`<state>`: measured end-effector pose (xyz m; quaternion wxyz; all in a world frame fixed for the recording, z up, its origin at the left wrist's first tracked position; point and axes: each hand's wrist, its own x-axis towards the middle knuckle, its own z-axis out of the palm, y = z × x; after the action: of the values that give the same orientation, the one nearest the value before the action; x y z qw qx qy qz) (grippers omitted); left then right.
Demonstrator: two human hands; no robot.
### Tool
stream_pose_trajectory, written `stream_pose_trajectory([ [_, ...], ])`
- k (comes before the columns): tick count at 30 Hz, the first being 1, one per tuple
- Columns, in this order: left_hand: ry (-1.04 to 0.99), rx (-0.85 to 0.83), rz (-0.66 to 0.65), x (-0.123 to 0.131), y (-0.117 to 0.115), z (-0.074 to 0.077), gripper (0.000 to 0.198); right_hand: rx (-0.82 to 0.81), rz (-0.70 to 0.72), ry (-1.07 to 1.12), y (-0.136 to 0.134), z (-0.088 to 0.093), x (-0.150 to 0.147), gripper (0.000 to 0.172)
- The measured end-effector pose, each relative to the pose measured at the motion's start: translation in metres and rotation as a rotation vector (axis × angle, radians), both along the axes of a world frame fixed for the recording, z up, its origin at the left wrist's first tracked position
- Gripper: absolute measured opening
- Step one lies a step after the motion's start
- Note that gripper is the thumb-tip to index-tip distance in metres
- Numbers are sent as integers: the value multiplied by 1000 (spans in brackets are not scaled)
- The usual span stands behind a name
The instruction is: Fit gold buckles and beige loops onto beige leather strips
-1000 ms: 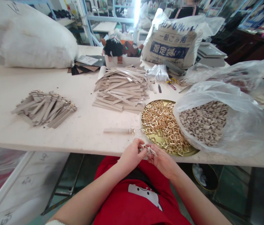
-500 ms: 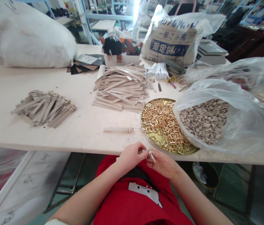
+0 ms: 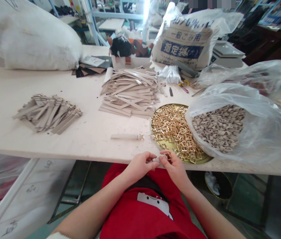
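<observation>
My left hand (image 3: 138, 165) and my right hand (image 3: 174, 167) meet just below the table's front edge, over my red shirt. Both pinch a small beige strap piece (image 3: 156, 160) with a gold buckle; the piece is mostly hidden by my fingers. Directly beyond my right hand sits a round gold tray (image 3: 165, 144) heaped with gold buckles (image 3: 174, 127). One finished strap with a buckle (image 3: 128, 136) lies on the table ahead of my left hand.
A clear plastic bag of beige loops (image 3: 220, 127) lies right of the tray. A big heap of beige straps (image 3: 129, 94) sits mid-table, a smaller pile of straps (image 3: 48, 113) at left. White sacks (image 3: 28, 36) and a printed bag (image 3: 187, 39) stand behind.
My hands rose slightly toward the table edge and closed together. The strap end that stuck out below my right fingers is now tucked between both hands.
</observation>
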<state>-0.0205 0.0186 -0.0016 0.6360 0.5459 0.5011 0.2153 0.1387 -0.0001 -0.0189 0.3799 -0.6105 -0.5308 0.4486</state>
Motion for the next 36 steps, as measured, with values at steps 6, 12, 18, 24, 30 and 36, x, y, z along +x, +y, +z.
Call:
stream_pose_trajectory([
  [6, -172, -291, 61, -5, -1, -5, 29, 72, -22, -123, -4, -2, 2, 17],
  [12, -142, -204, 30, 0, -4, -7, 27, -6, 158, -78, -6, 2, 9, 15],
  [18, -152, -173, -9, 6, -5, -12, 29, -58, 91, 6, -12, -3, 9, 21],
  [24, -59, -120, 5, 6, 2, -8, 26, 64, 5, -76, -10, -6, -10, 24],
  [30, 152, 151, -85, -12, 14, -3, 43, 61, 130, -70, 7, -7, -15, 31],
  [36, 482, 500, -115, -33, 39, 5, 41, 28, 147, 85, 38, -20, -42, 39],
])
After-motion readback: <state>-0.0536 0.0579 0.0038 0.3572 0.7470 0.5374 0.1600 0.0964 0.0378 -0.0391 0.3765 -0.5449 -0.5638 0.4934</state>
